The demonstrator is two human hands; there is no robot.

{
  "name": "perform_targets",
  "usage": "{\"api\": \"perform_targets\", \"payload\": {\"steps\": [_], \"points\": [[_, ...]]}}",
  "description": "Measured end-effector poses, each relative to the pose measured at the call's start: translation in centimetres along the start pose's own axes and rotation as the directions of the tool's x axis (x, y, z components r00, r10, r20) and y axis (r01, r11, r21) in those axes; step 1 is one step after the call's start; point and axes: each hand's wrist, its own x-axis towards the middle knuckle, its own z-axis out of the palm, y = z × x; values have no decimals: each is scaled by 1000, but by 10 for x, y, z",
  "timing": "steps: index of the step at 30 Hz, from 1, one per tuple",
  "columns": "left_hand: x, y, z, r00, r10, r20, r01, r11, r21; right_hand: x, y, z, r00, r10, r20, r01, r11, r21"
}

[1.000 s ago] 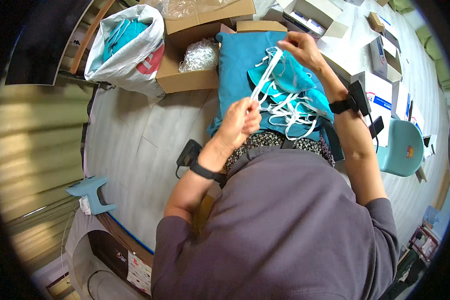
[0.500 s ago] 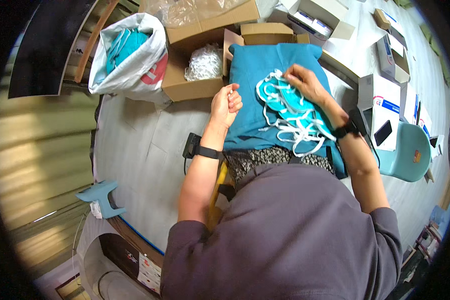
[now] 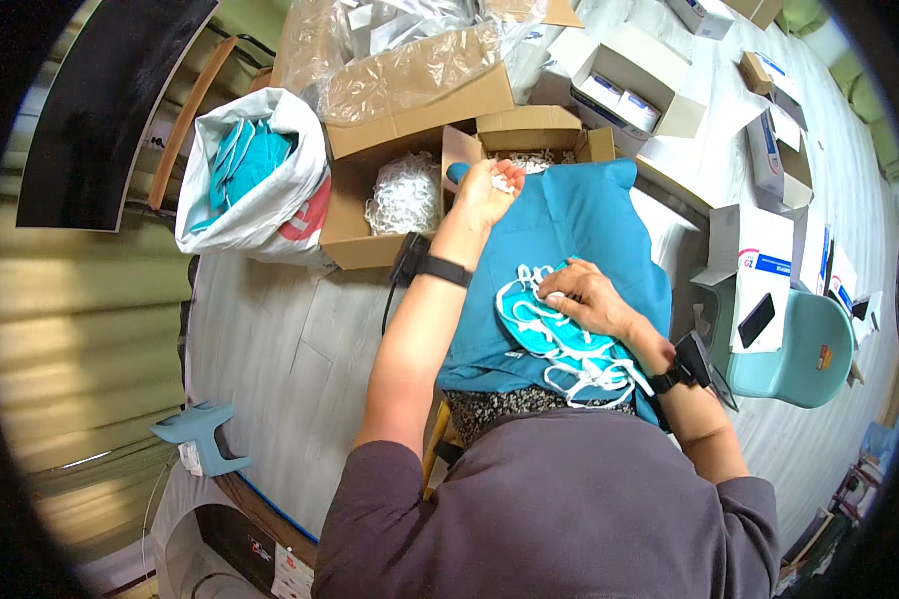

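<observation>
On my lap lies a blue-teal cloth (image 3: 594, 215) with a stack of teal face masks (image 3: 559, 329) on it. Their white elastic loops hang loosely toward my body. My right hand (image 3: 597, 299) is on the far right part of the stack, thumb and fingers pinching a mask's edge. Beyond the masks, my left hand (image 3: 487, 190) is turned palm up over the cloth's far edge, fingers curled around small white pieces. It is beside an open cardboard box (image 3: 529, 122) with small pale pieces inside, partly hidden by the cloth.
Left of that box, another carton (image 3: 365, 240) holds a heap of white elastic loops (image 3: 407, 193). A white sack (image 3: 260, 240) is full of teal masks. A plastic-lined carton (image 3: 420, 100) stands behind. To my right, a pale blue chair (image 3: 809, 349) carries a white box and a phone (image 3: 756, 320).
My left hand has moved forward and right to the far box, turning from a closed fist to palm up with white pieces showing. My right hand stays at the masks, its fingers now lower over them.
</observation>
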Motion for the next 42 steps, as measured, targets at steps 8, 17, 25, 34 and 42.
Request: {"api": "perform_targets", "payload": {"steps": [8,17,25,34,42], "points": [[42,11,36,997,33,68,-38,997,66,2,8,-1,998,39,-42,-35,994,102],[-55,-19,10,968,131,213,-243,690,682,1,2,-14,962,212,-170,-71,801,595],[-161,-52,-13,952,215,219,-293,419,859,-11,-17,-11,942,224,-250,-78,870,488],[-229,-106,7,700,588,405,-587,149,796,-11,-37,-13,826,154,-542,133,881,454],[-229,-163,-1,769,554,320,-620,523,584,-7,-25,-20,632,460,-623,200,681,705]]}}
